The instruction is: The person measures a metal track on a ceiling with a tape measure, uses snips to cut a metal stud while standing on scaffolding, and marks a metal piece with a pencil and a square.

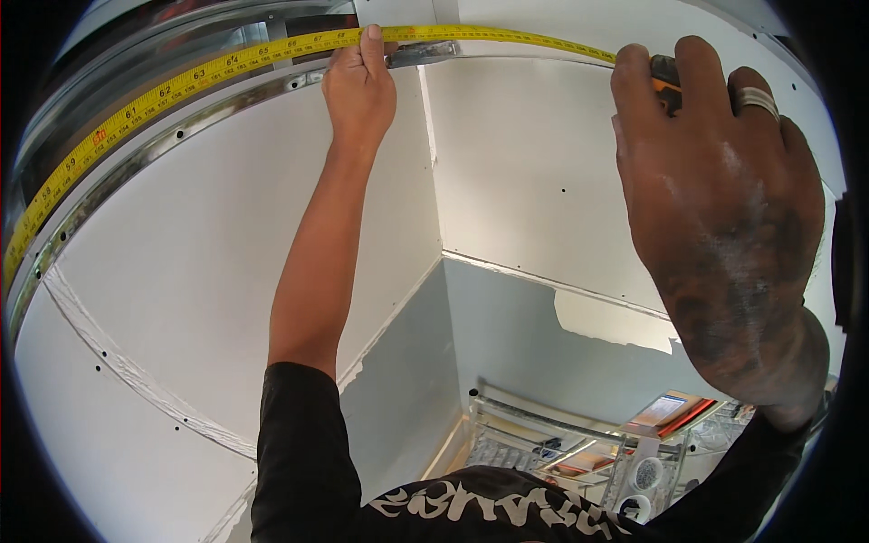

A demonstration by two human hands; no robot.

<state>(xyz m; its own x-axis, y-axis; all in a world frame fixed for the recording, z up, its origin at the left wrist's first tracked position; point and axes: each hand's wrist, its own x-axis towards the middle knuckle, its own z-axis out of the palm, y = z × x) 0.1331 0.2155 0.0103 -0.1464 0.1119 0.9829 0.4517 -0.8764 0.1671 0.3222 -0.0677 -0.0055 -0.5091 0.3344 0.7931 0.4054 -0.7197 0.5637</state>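
Observation:
My left hand (360, 90) pinches the yellow tape measure blade (165, 90) near the top middle, thumb on the tape and fingers partly hidden, against a silver metal channel (181, 134). The blade runs in an arc from the left rim toward my right hand (715, 199), which is closer to the camera, closed around the dark and orange tape case (666, 86). A ring is on one finger, and white dust marks its back.
White board panels (199, 271) with seams and screw holes surround an opening. Below them are grey-blue walls (507, 317) with peeled paint or board edges. At the lower right are metal rails (534, 416) and cluttered items. Dark framing shows at the upper left.

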